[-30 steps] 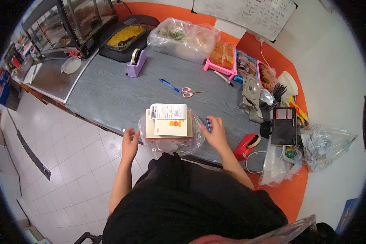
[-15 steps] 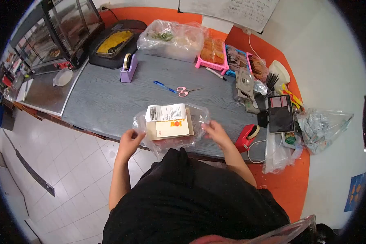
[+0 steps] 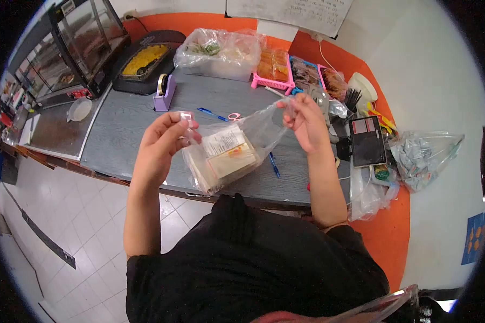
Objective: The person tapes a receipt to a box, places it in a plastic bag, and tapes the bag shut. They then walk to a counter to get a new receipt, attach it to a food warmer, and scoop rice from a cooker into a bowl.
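Head view: both hands are raised above the grey counter, holding a clear plastic bag up between them. The left hand has its fingers closed, pinching the bag's left top corner; the right hand is likewise closed, pinching the right top corner, so the bag's mouth is stretched between the two. Inside the bag sits a flat beige package, tilted, with a white printed slip and a yellow-orange label on its upper face.

Taking the bag as landmark: beyond it on the counter lie a blue pen and pink-handled scissors, the scissors partly hidden by the bag's edge. Further beyond and to the left stands a purple tape dispenser, and behind that a black tray of yellow food beside a glass display case. Straight beyond the bag is a large plastic-wrapped tub, with a pink basket just to its right. Just below the bag's right side a second blue pen lies on the counter. To the right of the bag, past the right forearm, are a black tablet-like device and a crumpled clear bag of small packets. A whiteboard hangs on the wall far beyond. The raised arms and bag block the middle of the counter.
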`<state>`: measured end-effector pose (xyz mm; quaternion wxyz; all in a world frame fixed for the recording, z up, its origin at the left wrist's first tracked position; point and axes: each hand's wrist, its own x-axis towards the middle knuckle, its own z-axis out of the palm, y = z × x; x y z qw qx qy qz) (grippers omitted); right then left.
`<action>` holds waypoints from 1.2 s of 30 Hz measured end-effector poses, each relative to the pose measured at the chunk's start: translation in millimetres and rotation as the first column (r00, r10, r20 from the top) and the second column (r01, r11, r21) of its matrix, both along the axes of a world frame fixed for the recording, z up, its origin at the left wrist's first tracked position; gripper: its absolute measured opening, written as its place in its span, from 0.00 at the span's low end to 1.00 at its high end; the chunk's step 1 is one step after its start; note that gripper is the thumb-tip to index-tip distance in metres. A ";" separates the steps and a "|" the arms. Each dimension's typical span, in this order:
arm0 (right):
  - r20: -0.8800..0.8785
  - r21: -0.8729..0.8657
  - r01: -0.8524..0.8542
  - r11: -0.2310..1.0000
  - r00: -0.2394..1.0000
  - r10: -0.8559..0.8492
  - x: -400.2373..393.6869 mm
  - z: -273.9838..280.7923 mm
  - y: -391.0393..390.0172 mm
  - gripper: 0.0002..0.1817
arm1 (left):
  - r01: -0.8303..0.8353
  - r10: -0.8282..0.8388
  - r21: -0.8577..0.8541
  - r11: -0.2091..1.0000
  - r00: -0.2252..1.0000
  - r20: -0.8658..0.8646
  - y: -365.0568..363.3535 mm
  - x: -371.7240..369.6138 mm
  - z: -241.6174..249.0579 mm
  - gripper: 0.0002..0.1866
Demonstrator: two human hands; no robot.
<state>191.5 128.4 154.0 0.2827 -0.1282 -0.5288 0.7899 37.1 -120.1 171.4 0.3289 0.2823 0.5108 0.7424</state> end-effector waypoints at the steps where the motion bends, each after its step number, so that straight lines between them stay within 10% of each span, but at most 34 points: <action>1: -0.001 -0.004 0.009 1.000 1.000 -0.009 -2.3 8.1 -8.8 0.05 | 0.028 -0.028 0.019 0.999 1.000 -0.005 2.3 6.2 5.4 0.14; 5: 0.153 0.293 -0.318 0.902 0.947 0.284 -19.4 0.8 -49.2 0.14 | 0.214 -0.221 0.076 0.974 0.971 0.089 8.4 34.6 2.6 0.16; 6: 0.157 0.303 -0.368 0.879 0.929 0.335 -25.2 -9.1 -61.5 0.16 | 0.167 -0.174 -0.056 0.984 0.968 -0.178 12.4 38.5 -11.6 0.18; 7: 0.161 0.317 -0.408 0.856 0.913 0.375 -30.8 -19.4 -71.6 0.17 | 0.092 -0.153 -0.155 0.984 0.883 -0.443 16.1 41.9 -20.0 0.21; 9: 0.151 0.228 -0.370 0.901 0.927 0.343 -40.1 -35.5 -77.4 0.18 | -0.250 -0.166 -0.256 0.934 0.330 -0.929 16.7 41.5 -18.3 0.28; 12: 0.131 0.311 -0.272 0.910 0.961 0.243 -39.3 -23.1 -66.3 0.19 | -0.371 -0.102 -0.186 0.910 0.235 -0.967 23.5 37.0 -21.2 0.32; 15: -0.081 0.310 -0.184 0.933 0.972 0.219 -65.7 -54.0 -64.3 0.18 | 0.040 -0.279 -0.292 0.956 0.438 -0.855 40.1 11.5 -70.4 0.37; 18: -0.050 0.588 -0.094 0.803 0.987 0.152 -57.1 -55.7 -107.8 0.20 | 0.254 -0.664 -0.617 0.745 0.378 -0.645 56.7 14.6 -142.8 0.36; 21: 0.026 0.908 -0.031 0.418 0.999 0.018 -30.6 -81.6 -144.2 0.26 | 0.129 -0.466 -0.502 0.855 0.615 -0.636 61.5 34.7 -147.9 0.27; 25: -0.041 0.832 -0.097 0.547 0.971 0.234 22.3 -84.6 -115.7 0.26 | -0.032 -0.283 -0.515 0.857 0.806 -0.521 84.3 31.2 -125.5 0.17; 29: -0.144 0.806 0.271 0.526 0.952 -0.270 77.0 -100.2 -67.8 0.21 | -0.242 -0.018 -0.258 0.935 0.696 -0.718 91.0 27.6 -144.5 0.11; 30: -0.134 0.827 0.331 0.454 0.901 -0.412 84.8 -112.4 -49.6 0.20 | -0.236 0.153 -0.201 0.951 0.920 -0.360 92.8 34.4 -124.4 0.12; 32: -0.124 0.845 0.377 0.380 0.828 -0.546 88.6 -140.8 -25.8 0.19 | -0.225 0.244 -0.119 0.967 0.951 0.190 94.8 19.1 -121.7 0.14; 34: -0.170 0.396 0.488 0.778 0.871 -0.461 78.4 -164.4 -9.2 0.17 | 0.043 0.030 -0.143 0.989 0.881 0.472 104.6 37.5 -76.1 0.14; 35: -0.168 0.392 0.488 0.780 0.872 -0.461 69.1 -182.7 0.4 0.17 | 0.110 0.014 -0.185 0.977 0.827 0.561 111.2 46.4 -66.2 0.12; 36: -0.215 -0.130 0.218 0.967 0.946 -0.242 57.8 -203.8 7.4 0.19 | 0.107 0.019 -0.191 0.976 0.827 0.561 116.0 38.8 -77.0 0.12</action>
